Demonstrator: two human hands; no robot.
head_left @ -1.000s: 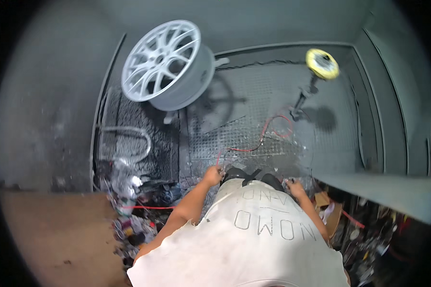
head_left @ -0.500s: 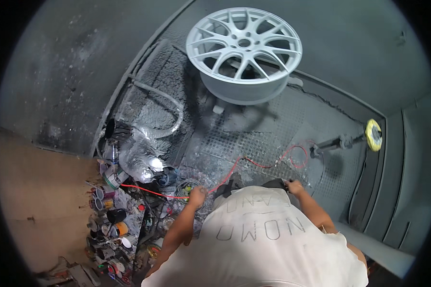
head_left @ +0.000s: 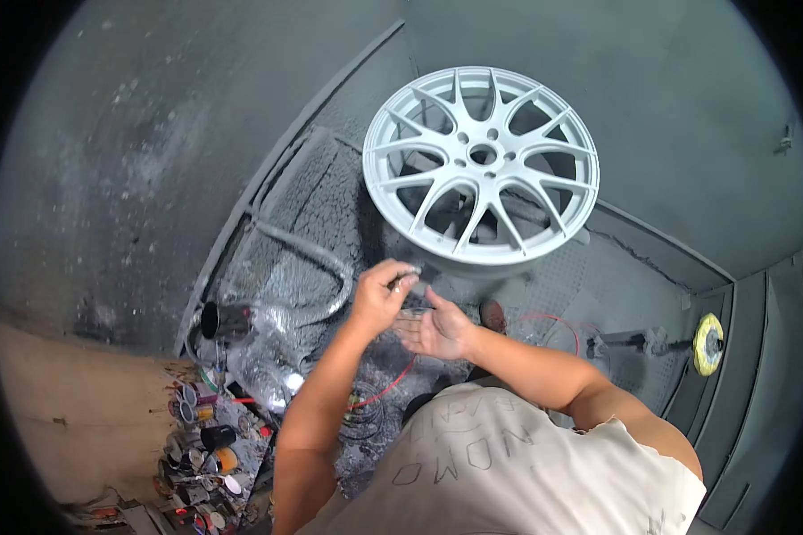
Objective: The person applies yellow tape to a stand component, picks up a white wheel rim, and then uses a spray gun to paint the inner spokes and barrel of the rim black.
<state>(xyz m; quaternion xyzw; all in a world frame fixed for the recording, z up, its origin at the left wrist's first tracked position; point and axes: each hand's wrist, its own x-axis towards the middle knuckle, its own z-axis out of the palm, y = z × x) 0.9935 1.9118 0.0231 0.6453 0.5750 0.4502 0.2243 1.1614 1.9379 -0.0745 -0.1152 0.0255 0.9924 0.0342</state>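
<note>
My hands are raised close together in front of my chest, just below the near rim of a white multi-spoke wheel rim (head_left: 451, 116). My left hand (head_left: 382, 296) is curled, its thumb and fingers drawn together; whether anything small sits between them is hard to make out. Beside and slightly below it, my right hand (head_left: 439, 332) is turned palm up with fingers stretched out and nothing on the palm. Neither hand touches the wheel rim, which faces up on a support largely hidden beneath it.
A red hose (head_left: 394, 383) runs over the floor beneath my hands. At left stand a foil-wrapped piece (head_left: 259, 352) with a bent grey pipe (head_left: 308, 252) and many cluttered paint cans (head_left: 216, 437). A yellow round pad (head_left: 707, 345) stands at right on a dark arm.
Both hands have come up from my sides and together in front of me. My left hand has let go of the red hose. The wheel rim now appears lower and nearer in view.
</note>
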